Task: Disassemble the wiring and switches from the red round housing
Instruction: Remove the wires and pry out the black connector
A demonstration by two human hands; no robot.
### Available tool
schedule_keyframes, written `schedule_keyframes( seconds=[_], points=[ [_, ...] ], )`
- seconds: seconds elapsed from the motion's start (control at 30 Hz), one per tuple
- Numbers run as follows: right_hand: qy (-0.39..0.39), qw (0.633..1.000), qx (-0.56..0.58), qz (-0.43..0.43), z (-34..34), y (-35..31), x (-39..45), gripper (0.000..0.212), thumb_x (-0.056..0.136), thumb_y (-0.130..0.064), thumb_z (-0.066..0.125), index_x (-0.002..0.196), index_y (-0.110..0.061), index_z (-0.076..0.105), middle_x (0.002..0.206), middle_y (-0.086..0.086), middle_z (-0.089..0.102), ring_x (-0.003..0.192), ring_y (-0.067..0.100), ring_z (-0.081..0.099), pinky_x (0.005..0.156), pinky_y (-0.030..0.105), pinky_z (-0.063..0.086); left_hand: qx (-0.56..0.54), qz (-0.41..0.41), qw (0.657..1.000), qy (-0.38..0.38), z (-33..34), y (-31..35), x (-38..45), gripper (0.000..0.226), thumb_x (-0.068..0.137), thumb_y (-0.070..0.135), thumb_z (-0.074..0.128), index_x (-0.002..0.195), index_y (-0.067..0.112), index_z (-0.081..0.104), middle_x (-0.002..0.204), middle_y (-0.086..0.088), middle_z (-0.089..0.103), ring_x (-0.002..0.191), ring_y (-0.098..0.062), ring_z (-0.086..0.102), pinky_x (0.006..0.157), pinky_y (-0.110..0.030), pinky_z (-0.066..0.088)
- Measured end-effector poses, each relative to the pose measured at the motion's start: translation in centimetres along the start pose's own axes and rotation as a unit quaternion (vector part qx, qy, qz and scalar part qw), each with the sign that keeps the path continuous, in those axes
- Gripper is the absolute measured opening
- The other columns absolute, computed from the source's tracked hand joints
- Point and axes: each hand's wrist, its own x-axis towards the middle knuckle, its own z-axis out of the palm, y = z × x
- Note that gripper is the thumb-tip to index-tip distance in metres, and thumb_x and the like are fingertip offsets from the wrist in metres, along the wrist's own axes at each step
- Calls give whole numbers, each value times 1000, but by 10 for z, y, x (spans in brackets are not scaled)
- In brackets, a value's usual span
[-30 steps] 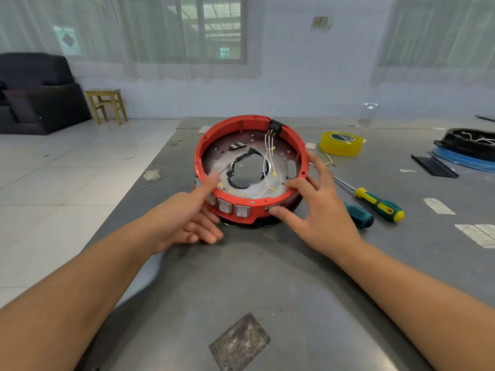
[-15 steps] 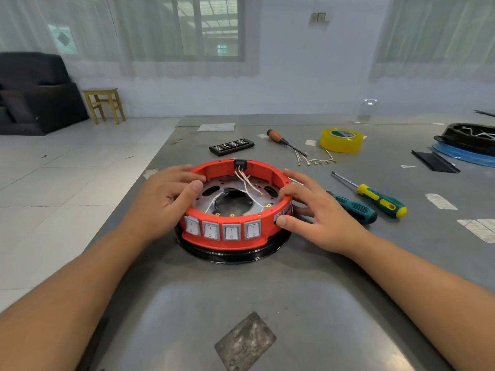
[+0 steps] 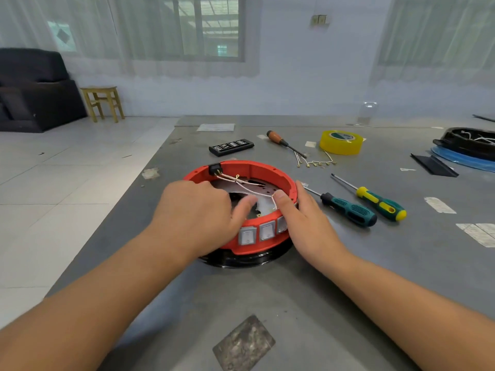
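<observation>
The red round housing (image 3: 258, 171) lies flat on a black base ring (image 3: 241, 261) on the grey table. White rocker switches (image 3: 266, 231) sit in its near wall. Thin white wires (image 3: 249, 188) run from a black connector (image 3: 215, 168) on the far left rim across the inside. My left hand (image 3: 192, 212) lies over the left rim; its thumb points into the housing and its fingers curl down out of sight. My right hand (image 3: 305, 220) grips the right wall, thumb on the rim by a wire end.
Right of the housing lie a teal-handled screwdriver (image 3: 348, 210) and a yellow-green one (image 3: 380, 203). Behind are an orange-handled screwdriver (image 3: 278, 139), loose wires (image 3: 313, 162), a yellow tape roll (image 3: 340, 141) and a black bit case (image 3: 231, 146). The table edge runs left.
The housing went from tilted up to flat, then turned so its switches face front right. My left hand moved from the outer wall over the rim into the inside.
</observation>
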Motion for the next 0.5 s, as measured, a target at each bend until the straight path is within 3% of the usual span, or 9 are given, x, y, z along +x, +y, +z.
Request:
schedule_keyframes(
  seconds=[0.07, 0.17, 0.3, 0.4, 0.5],
  points=[
    [7, 1000, 26, -8, -3, 3, 10, 16, 104, -50, 46, 115, -57, 57, 116, -41, 55, 107, -25, 48, 84, -6, 29, -8, -2, 1000, -14, -11, 14, -3, 76, 93, 72, 3, 53, 16, 36, 54, 3, 31, 48, -11, 24, 51, -27, 19],
    [32, 992, 119, 27, -8, 7, 21, 4, 98, -44, 62, 101, -43, 64, 104, -23, 69, 94, -11, 64, 76, 6, 45, -54, 14, 998, -40, -24, 23, -9, 78, 89, 75, 5, 56, 16, 42, 54, 4, 38, 50, -10, 34, 51, -27, 24],
    [5, 973, 208, 96, -10, 7, 36, 22, 90, -39, 74, 95, -18, 73, 88, 4, 76, 79, 16, 70, 86, 40, 57, -166, 57, 977, -124, -34, 11, -7, 82, 89, 83, 16, 67, 16, 58, 53, 0, 54, 49, -6, 49, 53, -29, 36],
    [-41, 962, 248, 108, -13, 2, 44, 22, 93, -30, 73, 99, -9, 77, 96, 23, 75, 72, 24, 70, 81, 42, 60, -331, 47, 935, -118, -29, -1, 1, 58, 95, 71, 42, 72, 24, 66, 60, 7, 61, 55, -5, 53, 56, -33, 42],
    [-72, 957, 256, 120, -9, -2, 51, 24, 94, -29, 72, 104, -9, 79, 91, 23, 75, 68, 26, 70, 76, 39, 60, -336, 19, 941, -40, -14, -13, 10, 29, 98, 53, 55, 100, 35, 77, 96, 17, 76, 89, -1, 67, 82, -35, 54]
  ],
)
